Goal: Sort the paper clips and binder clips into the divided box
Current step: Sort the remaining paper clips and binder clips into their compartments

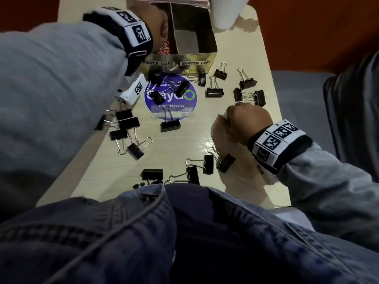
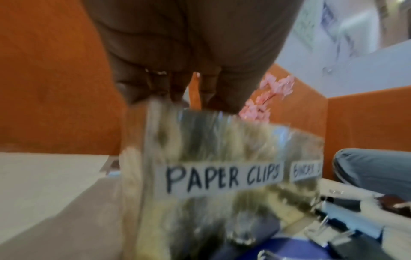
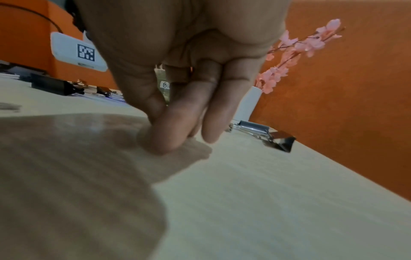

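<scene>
The divided box (image 1: 205,53) stands at the table's far end, labelled PAPER CLIPS on the left and BINDER CLIPS on the right. My left hand (image 1: 162,27) reaches down into the left compartment, above coloured paper clips (image 1: 165,47). In the left wrist view its fingers (image 2: 177,91) point into the box (image 2: 222,149) and the rim hides their tips. The right compartment looks bare. My right hand (image 1: 227,119) is down on the table, thumb and forefinger (image 3: 164,139) pinched together on a thin wire paper clip (image 1: 220,116). Several black binder clips (image 1: 170,125) lie scattered on the table.
A white vase (image 1: 223,11) with pink flowers (image 3: 307,44) stands right of the box. A round purple sticker (image 1: 184,103) and a white tagged block (image 1: 133,91) lie in front of the box. More binder clips (image 1: 215,92) sit near both arms and the near edge.
</scene>
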Demonstrator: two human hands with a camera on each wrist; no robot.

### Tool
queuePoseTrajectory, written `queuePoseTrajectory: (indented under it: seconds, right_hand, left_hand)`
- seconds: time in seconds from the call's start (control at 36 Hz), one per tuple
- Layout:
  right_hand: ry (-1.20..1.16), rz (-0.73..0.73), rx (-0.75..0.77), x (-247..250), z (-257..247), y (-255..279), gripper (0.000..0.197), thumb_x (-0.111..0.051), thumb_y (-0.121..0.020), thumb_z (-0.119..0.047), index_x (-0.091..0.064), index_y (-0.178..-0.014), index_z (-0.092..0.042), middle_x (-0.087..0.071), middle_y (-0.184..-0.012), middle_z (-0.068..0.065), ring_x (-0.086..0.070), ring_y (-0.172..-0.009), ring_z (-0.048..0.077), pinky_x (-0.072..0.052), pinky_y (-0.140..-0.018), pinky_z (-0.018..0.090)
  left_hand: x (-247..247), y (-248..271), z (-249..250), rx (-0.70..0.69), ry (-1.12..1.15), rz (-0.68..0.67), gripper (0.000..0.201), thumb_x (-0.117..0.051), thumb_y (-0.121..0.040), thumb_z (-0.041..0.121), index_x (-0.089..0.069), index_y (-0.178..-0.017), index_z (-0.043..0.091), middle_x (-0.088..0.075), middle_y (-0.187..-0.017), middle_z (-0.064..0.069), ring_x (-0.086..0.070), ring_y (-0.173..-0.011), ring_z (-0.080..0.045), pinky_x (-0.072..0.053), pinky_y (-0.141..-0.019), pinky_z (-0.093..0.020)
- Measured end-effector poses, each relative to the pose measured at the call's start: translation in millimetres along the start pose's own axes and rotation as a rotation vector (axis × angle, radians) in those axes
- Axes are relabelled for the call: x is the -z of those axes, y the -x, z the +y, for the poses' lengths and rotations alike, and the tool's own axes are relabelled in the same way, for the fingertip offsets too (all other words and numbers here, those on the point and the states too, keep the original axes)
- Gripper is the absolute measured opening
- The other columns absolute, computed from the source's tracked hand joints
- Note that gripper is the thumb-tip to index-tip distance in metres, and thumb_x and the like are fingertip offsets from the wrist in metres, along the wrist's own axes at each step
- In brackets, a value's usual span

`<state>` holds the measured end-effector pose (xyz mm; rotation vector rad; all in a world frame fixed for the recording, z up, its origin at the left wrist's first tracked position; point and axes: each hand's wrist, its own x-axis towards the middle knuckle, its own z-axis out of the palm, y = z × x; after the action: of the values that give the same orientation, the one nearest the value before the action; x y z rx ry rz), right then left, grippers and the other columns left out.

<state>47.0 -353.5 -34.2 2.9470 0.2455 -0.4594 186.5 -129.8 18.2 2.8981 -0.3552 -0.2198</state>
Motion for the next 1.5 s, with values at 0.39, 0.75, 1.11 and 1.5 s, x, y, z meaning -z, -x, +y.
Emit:
queuePoseTrajectory:
  seconds: [0.39,0.75,1.11,1.5]
  right_hand:
    - [-0.383,-0.349,-0.200,20,-3,-22,0.007,-0.067,-0.080,-0.015,-0.067,-0.087,-0.013,-0.066,-0.065,0.003,-0.069,-0.074,0.026,-0.058,-0.078,0.040]
    - [-0.380,-0.272,-0.111,12,-1,-15,0.028,-0.068,-0.080,-0.028,-0.054,-0.063,-0.011,-0.061,-0.058,0.007,-0.063,-0.052,0.025,-0.050,-0.046,0.026]
    - [-0.265,-0.108,0.008,4,-3,-14,0.018,-0.061,-0.080,-0.019,-0.047,-0.068,-0.018,-0.053,-0.080,0.005,-0.054,-0.079,0.028,-0.035,-0.066,0.026]
    - [-0.228,-0.060,-0.013,11,11,5,0.023,-0.059,-0.084,-0.028,-0.070,-0.073,-0.012,-0.067,-0.076,0.008,-0.061,-0.076,0.025,-0.045,-0.066,0.026]
  left_hand:
    - [1,123,-33,-0.019,0.169,0.103,0.014,-0.061,-0.086,0.014,-0.065,-0.098,0.019,-0.058,-0.091,-0.002,-0.053,-0.083,-0.020,-0.040,-0.077,-0.031]
    - [-32,213,-45,0.069,0.200,-0.035,0.015,-0.064,-0.084,0.018,-0.066,-0.098,0.024,-0.060,-0.081,0.007,-0.054,-0.074,-0.016,-0.039,-0.067,-0.027]
    - [-67,247,-6,-0.129,0.020,-0.421,0.061,-0.062,-0.083,0.048,-0.034,-0.134,0.032,-0.036,-0.124,0.009,-0.047,-0.083,-0.009,-0.045,-0.074,-0.025]
    - [-77,247,6,-0.249,-0.021,-0.495,0.058,-0.058,-0.085,0.050,-0.033,-0.137,0.040,-0.029,-0.128,0.009,-0.055,-0.090,-0.012,-0.040,-0.067,-0.022]
